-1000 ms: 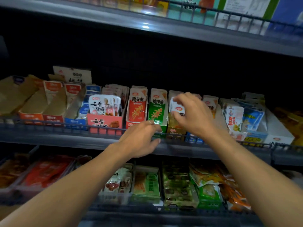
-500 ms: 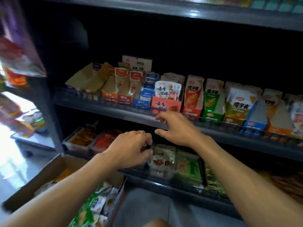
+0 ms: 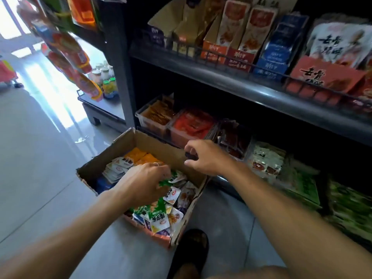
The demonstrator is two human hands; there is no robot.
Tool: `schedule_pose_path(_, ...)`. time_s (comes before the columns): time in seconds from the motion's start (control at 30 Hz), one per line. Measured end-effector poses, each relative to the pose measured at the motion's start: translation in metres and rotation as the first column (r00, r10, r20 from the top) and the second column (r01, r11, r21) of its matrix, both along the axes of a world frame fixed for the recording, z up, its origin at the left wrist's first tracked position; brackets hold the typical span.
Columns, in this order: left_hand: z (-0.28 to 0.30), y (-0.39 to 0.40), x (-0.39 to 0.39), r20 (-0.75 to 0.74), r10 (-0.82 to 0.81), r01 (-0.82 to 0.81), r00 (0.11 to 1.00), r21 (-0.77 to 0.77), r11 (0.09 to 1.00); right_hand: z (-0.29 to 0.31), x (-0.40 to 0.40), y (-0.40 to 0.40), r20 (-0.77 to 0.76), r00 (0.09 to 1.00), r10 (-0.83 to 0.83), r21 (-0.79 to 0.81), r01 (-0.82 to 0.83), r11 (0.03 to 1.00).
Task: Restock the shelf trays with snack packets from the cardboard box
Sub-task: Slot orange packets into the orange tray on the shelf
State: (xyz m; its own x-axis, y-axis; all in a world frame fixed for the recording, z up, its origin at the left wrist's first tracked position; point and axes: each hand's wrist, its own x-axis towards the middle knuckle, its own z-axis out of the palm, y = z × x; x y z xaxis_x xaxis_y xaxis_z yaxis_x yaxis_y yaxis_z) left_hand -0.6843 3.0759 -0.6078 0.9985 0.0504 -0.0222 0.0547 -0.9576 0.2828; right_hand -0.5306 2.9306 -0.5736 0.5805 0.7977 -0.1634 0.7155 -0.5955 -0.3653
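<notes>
The cardboard box [image 3: 128,150] sits on the floor at seven o'clock from the shelf trays [image 3: 153,121], near for refills. The left hand [image 3: 144,183] dips among its snack packets [image 3: 161,216], fingers hidden; the right hand [image 3: 203,158] hovers, fingers loosely apart.
</notes>
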Motion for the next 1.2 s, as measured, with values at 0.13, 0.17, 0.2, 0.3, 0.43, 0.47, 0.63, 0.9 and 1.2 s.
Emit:
schedule_pose_path(0.13, -0.056, 0.023, -0.011, -0.104, 0.021, -0.027, 0.994, -0.055, 0.998, -0.061, 0.002, 0.027, -0.112, 0.994, 0.009, -0.069, -0.016, 0.997)
schedule_pose_path(0.17, -0.07, 0.027, -0.013, -0.132, 0.023, -0.031, 0.991, -0.061, 0.998, -0.076, 0.004, 0.031, -0.138, 0.99, 0.004, -0.087, -0.016, 0.996)
schedule_pose_path(0.2, -0.083, 0.03, -0.013, -0.154, 0.026, -0.037, 0.988, -0.069, 0.997, -0.091, 0.006, 0.035, -0.16, 0.987, -0.003, -0.106, -0.014, 0.994)
schedule_pose_path(0.3, -0.116, 0.04, -0.01, -0.197, 0.04, -0.057, 0.98, -0.081, 0.995, -0.13, 0.014, 0.045, -0.218, 0.976, -0.008, -0.143, -0.024, 0.989)
schedule_pose_path(0.43, -0.146, 0.062, 0.003, -0.237, 0.104, -0.12, 0.966, -0.053, 0.991, -0.167, 0.025, 0.073, -0.264, 0.964, -0.007, -0.146, -0.032, 0.989)
schedule_pose_path(0.47, -0.153, 0.071, 0.006, -0.237, 0.125, -0.14, 0.963, -0.046, 0.989, -0.175, 0.029, 0.083, -0.267, 0.964, -0.003, -0.14, -0.036, 0.99)
schedule_pose_path(0.63, -0.192, 0.121, 0.032, -0.192, 0.25, -0.262, 0.949, -0.04, 0.964, -0.209, 0.046, 0.141, -0.27, 0.962, 0.045, -0.096, -0.073, 0.993)
schedule_pose_path(0.9, -0.247, 0.17, 0.073, -0.262, 0.478, -0.462, 0.838, 0.127, 0.878, -0.255, 0.062, 0.197, -0.209, 0.973, 0.094, -0.096, -0.116, 0.989)
schedule_pose_path(1.2, -0.236, 0.159, 0.067, -0.069, 0.215, -0.193, 0.974, 0.24, 0.951, -0.261, 0.06, 0.193, -0.085, 0.964, 0.251, -0.124, -0.26, 0.958)
